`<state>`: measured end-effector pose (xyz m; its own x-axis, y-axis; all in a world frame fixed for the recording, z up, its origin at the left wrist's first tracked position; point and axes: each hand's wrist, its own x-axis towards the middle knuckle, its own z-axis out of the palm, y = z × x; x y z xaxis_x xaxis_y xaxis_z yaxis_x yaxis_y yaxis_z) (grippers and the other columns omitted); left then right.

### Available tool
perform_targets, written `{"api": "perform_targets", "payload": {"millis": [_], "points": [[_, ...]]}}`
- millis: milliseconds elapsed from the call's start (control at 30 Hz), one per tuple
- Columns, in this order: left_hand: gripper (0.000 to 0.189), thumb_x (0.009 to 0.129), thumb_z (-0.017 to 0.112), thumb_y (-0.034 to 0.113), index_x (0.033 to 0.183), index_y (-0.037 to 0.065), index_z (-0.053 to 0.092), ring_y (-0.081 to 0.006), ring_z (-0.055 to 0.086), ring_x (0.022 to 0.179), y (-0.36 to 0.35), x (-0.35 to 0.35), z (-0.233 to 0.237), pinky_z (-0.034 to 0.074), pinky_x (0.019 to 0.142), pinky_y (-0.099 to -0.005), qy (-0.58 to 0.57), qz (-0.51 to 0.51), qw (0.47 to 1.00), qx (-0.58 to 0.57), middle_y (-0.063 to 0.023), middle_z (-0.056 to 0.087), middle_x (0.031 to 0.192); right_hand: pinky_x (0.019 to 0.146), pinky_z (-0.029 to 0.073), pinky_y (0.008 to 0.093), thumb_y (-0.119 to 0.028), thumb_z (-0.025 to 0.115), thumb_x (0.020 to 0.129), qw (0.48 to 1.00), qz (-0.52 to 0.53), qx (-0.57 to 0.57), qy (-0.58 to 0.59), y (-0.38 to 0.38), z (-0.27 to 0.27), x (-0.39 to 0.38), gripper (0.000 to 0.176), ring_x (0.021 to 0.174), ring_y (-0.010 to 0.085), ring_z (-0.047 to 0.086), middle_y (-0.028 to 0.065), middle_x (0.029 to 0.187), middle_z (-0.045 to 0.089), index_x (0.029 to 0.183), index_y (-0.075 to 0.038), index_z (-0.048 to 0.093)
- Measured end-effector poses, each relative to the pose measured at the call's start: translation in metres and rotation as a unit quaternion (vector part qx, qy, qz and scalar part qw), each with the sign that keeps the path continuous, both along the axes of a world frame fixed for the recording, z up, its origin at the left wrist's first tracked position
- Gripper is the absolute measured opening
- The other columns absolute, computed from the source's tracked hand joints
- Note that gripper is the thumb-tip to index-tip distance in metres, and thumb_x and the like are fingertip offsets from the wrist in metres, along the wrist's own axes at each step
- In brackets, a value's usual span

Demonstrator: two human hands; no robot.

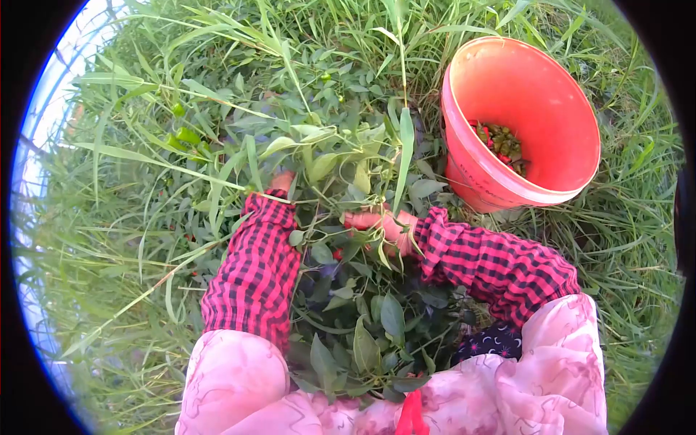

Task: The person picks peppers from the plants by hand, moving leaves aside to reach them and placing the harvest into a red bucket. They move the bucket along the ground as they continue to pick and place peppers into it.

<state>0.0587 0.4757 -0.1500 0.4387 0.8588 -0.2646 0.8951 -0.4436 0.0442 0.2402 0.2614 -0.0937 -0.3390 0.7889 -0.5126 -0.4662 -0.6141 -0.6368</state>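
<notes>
Leafy pepper plants fill the space in front of me, with a small red pepper among the leaves. My left hand reaches into the foliage; only the part near the wrist shows, and leaves hide its fingers. To its right, my right hand is among the stems, its fingers bent together and pointing left. A reddish patch shows at those fingertips, but leaves cover part of them and I cannot make out what they hold. Both forearms wear checked pink and black sleeves.
An orange-pink bucket stands tilted in the grass at the upper right, with green and red peppers at its bottom. Green peppers hang at the upper left. Tall grass surrounds the plants, and long blades cross above my hands.
</notes>
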Motion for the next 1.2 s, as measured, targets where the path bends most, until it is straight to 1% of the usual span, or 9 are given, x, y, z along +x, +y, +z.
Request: {"api": "perform_targets", "payload": {"millis": [100,267,300,400,467,700,933,1033,1200], "points": [[0.029,0.082,0.047,0.018,0.104,0.004,0.057,-0.0257,0.058,0.085,0.006,-0.013,-0.017,0.045,0.074,-0.0374,-0.231,0.128,0.961,-0.087,-0.0146,0.06,0.095,0.043,0.039,0.0233,-0.028,0.063,0.077,0.999,-0.042,-0.017,0.02,0.004,0.001,-0.001,0.02,0.056,0.0088,0.052,-0.0025,0.068,0.055,0.087,-0.013,0.055],[0.042,0.078,0.056,0.033,0.105,0.002,0.055,-0.0292,0.057,0.08,0.022,-0.019,-0.053,0.045,0.071,-0.0389,-0.645,0.445,0.583,-0.214,-0.0172,0.059,0.091,0.057,0.049,0.025,-0.025,0.052,0.082,0.976,-0.158,-0.03,0.147,0.007,-0.033,0.011,0.025,0.081,0.0149,0.056,0.0083,0.096,0.054,0.098,-0.006,0.051],[0.042,0.078,0.056,0.033,0.105,0.002,0.055,-0.0292,0.057,0.08,0.023,-0.023,-0.059,0.045,0.071,-0.0389,-0.645,0.445,0.582,-0.215,-0.0172,0.059,0.091,0.057,0.049,0.025,-0.025,0.052,0.082,0.976,-0.158,-0.03,0.146,0.008,-0.038,0.013,0.025,0.081,0.0149,0.056,0.0083,0.096,0.054,0.098,-0.006,0.051],[0.045,0.077,0.056,0.033,0.11,0.003,0.052,-0.0313,0.057,0.081,0.023,-0.041,-0.076,0.044,0.072,-0.0389,-0.222,0.065,0.965,0.12,-0.0175,0.059,0.093,0.061,0.049,0.027,-0.026,0.051,0.082,0.994,-0.08,0.023,0.073,0.015,-0.052,0.023,0.033,0.085,0.017,0.055,0.0085,0.096,0.053,0.105,-0.004,0.049],[0.039,0.081,0.051,0.023,0.116,0.006,0.048,-0.0306,0.056,0.09,0.04,-0.047,-0.081,0.044,0.078,-0.0382,-0.219,-0.013,0.974,0.064,-0.0162,0.058,0.102,0.053,0.046,0.0271,-0.024,0.052,0.08,0.985,-0.017,0.065,0.156,0.021,-0.071,0.026,0.025,0.067,0.014,0.054,0.0049,0.081,0.056,0.098,-0.006,0.054],[0.037,0.088,0.038,0.017,0.123,0.006,0.039,-0.0268,0.046,0.107,0.035,-0.037,-0.085,0.037,0.092,-0.0371,-0.696,0.218,0.558,-0.396,-0.0104,0.049,0.118,0.038,0.038,0.022,-0.035,0.053,0.079,0.966,-0.162,0.195,0.061,0.001,-0.072,0.017,0.039,0.045,0.0106,0.049,0.0033,0.063,0.053,0.097,-0.001,0.057],[0.034,0.077,0.051,0.023,0.105,0.002,0.049,-0.0235,0.052,0.09,0.009,-0.025,-0.052,0.041,0.08,-0.0348,-0.668,0.293,0.619,-0.29,-0.0112,0.055,0.098,0.039,0.035,0.0204,-0.028,0.045,0.086,0.853,-0.107,0.433,-0.273,0.015,-0.073,0.023,0.031,0.046,0.0077,0.046,0.0004,0.062,0.052,0.087,0.0,0.059],[0.035,0.073,0.056,0.026,0.097,0.001,0.054,-0.022,0.054,0.083,0.004,-0.022,-0.04,0.043,0.075,-0.0338,-0.63,0.267,0.678,-0.269,-0.0116,0.058,0.09,0.042,0.04,0.0248,-0.012,0.056,0.079,0.99,-0.103,-0.088,-0.032,0.028,-0.079,0.019,0.007,0.05,0.011,0.051,0.0023,0.071,0.059,0.082,-0.007,0.06],[0.037,0.065,0.065,0.03,0.083,-0.002,0.061,-0.0196,0.058,0.07,-0.021,-0.018,0.012,0.045,0.066,-0.0321,-0.408,0.206,0.882,-0.118,-0.0121,0.062,0.076,0.033,0.031,0.0265,-0.029,0.047,0.084,0.973,-0.2,0.107,0.047,0.019,-0.077,0.018,0.021,0.044,0.0134,0.044,0.0018,0.064,0.047,0.087,-0.008,0.049]]}}
